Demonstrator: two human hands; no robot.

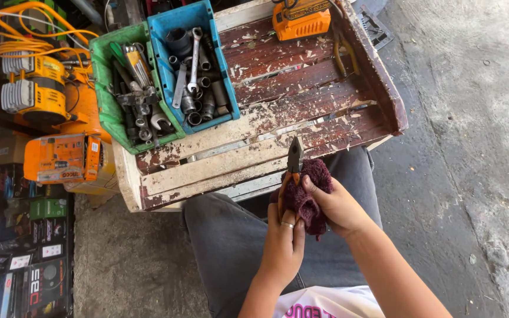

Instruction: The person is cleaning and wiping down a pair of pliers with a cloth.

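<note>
My left hand (282, 241) grips the orange handles of a pair of pliers (294, 158), whose dark jaws point up toward the bench. My right hand (338, 204) presses a dark maroon rag (307, 197) around the pliers just below the jaws. A ring shows on a finger of my left hand. Both hands are held over my lap, above grey trousers (231, 235). The lower part of the pliers' handles is hidden by the rag and my fingers.
A worn wooden bench (290, 88) with peeling red paint stands in front of me. On it sit a green bin (126, 88) and a blue bin (191, 65) with several wrenches and sockets, and an orange power tool (300, 20). An orange compressor (48, 100) stands at left; concrete floor at right.
</note>
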